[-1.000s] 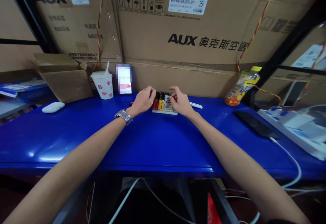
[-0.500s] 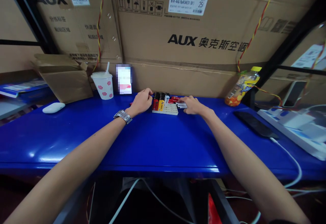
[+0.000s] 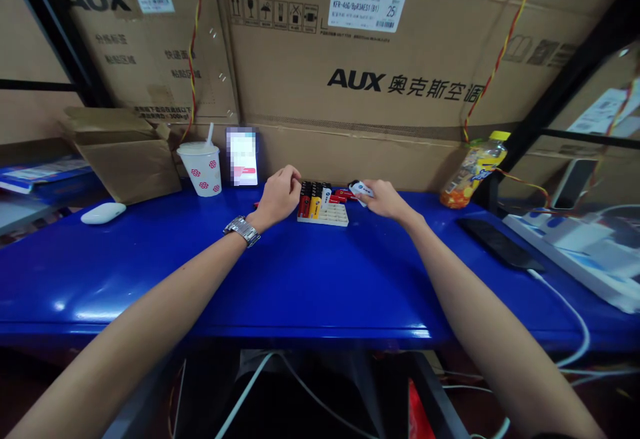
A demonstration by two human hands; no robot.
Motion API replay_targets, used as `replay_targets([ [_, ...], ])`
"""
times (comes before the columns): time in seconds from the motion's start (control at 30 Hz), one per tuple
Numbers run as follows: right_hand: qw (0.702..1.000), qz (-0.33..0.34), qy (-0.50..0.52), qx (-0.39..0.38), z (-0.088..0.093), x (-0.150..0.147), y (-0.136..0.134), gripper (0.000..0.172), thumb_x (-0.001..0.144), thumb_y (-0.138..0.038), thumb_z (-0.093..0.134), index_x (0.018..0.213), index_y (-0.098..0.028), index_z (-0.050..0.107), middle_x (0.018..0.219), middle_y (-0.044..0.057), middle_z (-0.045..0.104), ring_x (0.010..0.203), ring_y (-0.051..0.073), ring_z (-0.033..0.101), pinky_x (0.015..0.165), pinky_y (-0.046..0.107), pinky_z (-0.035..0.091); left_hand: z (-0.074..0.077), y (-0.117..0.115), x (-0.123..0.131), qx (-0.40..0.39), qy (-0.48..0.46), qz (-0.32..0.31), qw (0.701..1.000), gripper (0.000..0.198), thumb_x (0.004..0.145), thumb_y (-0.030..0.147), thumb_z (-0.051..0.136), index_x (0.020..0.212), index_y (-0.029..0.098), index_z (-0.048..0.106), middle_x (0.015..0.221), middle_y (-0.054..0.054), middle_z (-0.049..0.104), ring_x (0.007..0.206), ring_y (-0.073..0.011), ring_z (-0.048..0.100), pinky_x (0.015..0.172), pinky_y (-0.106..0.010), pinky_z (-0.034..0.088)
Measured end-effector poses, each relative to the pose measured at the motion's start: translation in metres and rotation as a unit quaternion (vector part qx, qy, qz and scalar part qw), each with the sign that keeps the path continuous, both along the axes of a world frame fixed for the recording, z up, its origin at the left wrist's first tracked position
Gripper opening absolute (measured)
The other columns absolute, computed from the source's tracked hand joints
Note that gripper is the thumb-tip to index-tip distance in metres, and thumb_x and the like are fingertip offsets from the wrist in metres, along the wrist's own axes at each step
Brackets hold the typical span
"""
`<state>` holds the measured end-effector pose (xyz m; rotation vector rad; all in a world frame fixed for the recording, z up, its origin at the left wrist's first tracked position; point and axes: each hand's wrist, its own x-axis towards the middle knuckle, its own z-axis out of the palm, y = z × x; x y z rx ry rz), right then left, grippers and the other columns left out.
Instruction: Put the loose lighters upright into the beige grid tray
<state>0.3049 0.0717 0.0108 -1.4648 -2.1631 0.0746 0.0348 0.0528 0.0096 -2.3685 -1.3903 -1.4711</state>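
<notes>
A white lighter (image 3: 361, 189) with a black top is pinched in my right hand (image 3: 383, 198), tilted above the desk just right of the pale tray (image 3: 333, 216). Red, yellow and white lighters with black tops stand upright in the tray's left and back part; its front right slots are bare. Beyond the tray's right side lie red lighters (image 3: 343, 195), partly covered. My left hand (image 3: 280, 191) is beside the tray's left edge with curled fingers; what they hold, if anything, is hidden. A bit of something red (image 3: 257, 205) shows behind the left wrist.
On the blue desk (image 3: 300, 279) stand a paper cup with a straw (image 3: 201, 171), a lit phone (image 3: 243, 156) and a paper bag (image 3: 125, 159). A white case (image 3: 103, 213) lies left. At right are a drink bottle (image 3: 473, 171), a black phone (image 3: 497, 242) and a power strip (image 3: 575, 259).
My right hand has taken hold of a white lighter and lifted it, moving slightly right. My left hand has stayed nearly still beside the tray.
</notes>
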Motion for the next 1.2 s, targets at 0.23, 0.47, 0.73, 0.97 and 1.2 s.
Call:
replay_targets([
  [0.23, 0.923, 0.147, 0.351, -0.056, 0.0, -0.04, -0.014, 0.031, 0.073, -0.046, 0.069, 0.075, -0.017, 0.058, 0.068, 0.001, 0.057, 0.065, 0.015, 0.053, 0.061, 0.03, 0.045, 0.014, -0.024, 0.026, 0.008, -0.014, -0.074, 0.997, 0.011, 0.089, 0.021, 0.049, 0.082, 0.019, 0.056, 0.082, -0.006, 0.066, 0.073, -0.0162, 0.06, 0.07, -0.03, 0.047],
  [0.47, 0.863, 0.22, 0.429, -0.153, 0.0, -0.072, -0.034, 0.042, 0.064, -0.053, 0.077, 0.081, -0.017, 0.062, 0.076, 0.003, 0.064, 0.074, 0.016, 0.06, 0.075, 0.035, 0.053, 0.01, -0.024, 0.031, -0.039, -0.021, -0.105, 0.993, 0.009, 0.09, 0.024, 0.049, 0.084, 0.019, 0.052, 0.084, -0.006, 0.067, 0.076, -0.0162, 0.061, 0.07, -0.03, 0.048],
  [0.73, 0.85, 0.192, 0.464, -0.163, 0.004, -0.071, -0.037, 0.035, 0.073, -0.048, 0.07, 0.088, -0.018, 0.058, 0.077, 0.005, 0.066, 0.071, 0.016, 0.065, 0.07, 0.035, 0.055, 0.012, -0.029, 0.03, -0.069, -0.118, -0.108, 0.985, 0.01, 0.094, 0.023, 0.042, 0.087, 0.023, 0.034, 0.074, -0.001, 0.06, 0.064, -0.0128, 0.06, 0.059, -0.028, 0.046],
  [0.97, 0.897, 0.098, 0.428, -0.06, 0.004, -0.064, -0.029, 0.033, 0.074, -0.049, 0.068, 0.07, -0.019, 0.054, 0.052, -0.004, 0.042, 0.045, 0.008, 0.036, 0.042, 0.024, 0.031, 0.011, -0.022, 0.027, -0.089, -0.204, -0.136, 0.965, 0.007, 0.097, 0.024, 0.037, 0.09, 0.024, 0.035, 0.057, 0.007, 0.046, 0.046, -0.0093, 0.049, 0.049, -0.024, 0.041],
  [1.2, 0.889, 0.041, 0.435, -0.139, 0.002, -0.064, -0.028, 0.059, 0.084, -0.072, 0.039, 0.051, -0.023, 0.04, 0.038, -0.006, 0.024, 0.036, 0.008, 0.021, 0.037, 0.025, 0.018, 0.014, -0.019, 0.021, -0.061, -0.215, -0.078, 0.972, 0.034, 0.096, 0.042, 0.044, 0.068, 0.023, 0.038, 0.053, 0.004, 0.041, 0.051, -0.0103, 0.048, 0.048, -0.025, 0.039],
])
